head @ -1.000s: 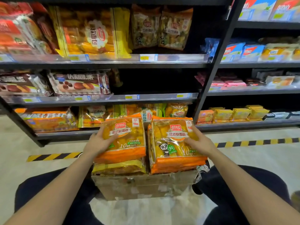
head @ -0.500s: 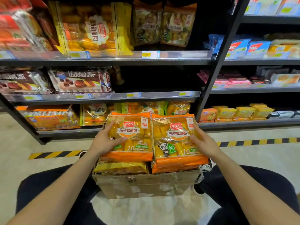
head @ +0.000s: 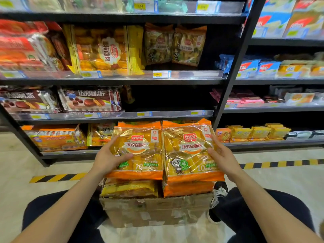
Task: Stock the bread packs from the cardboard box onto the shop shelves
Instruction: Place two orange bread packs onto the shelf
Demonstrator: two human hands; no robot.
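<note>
Black shelves (head: 122, 82) of bagged goods fill the wall ahead. Below them a box (head: 157, 211) stands on the floor (head: 17, 172), still part full. Just above it two bread packs are held side by side: the left hand (head: 112, 156) grips the left pack (head: 142, 151) and the right hand (head: 223, 156) grips the right pack (head: 189, 153), thumbs across the fronts.

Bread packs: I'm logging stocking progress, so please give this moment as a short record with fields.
left hand: grips left bread pack, thumb across its front
right hand: holds right bread pack by its right edge
held packs: side by side, upright, above the cardboard box
box: on the floor, more packs inside
shelves: ahead, partly stocked
</note>
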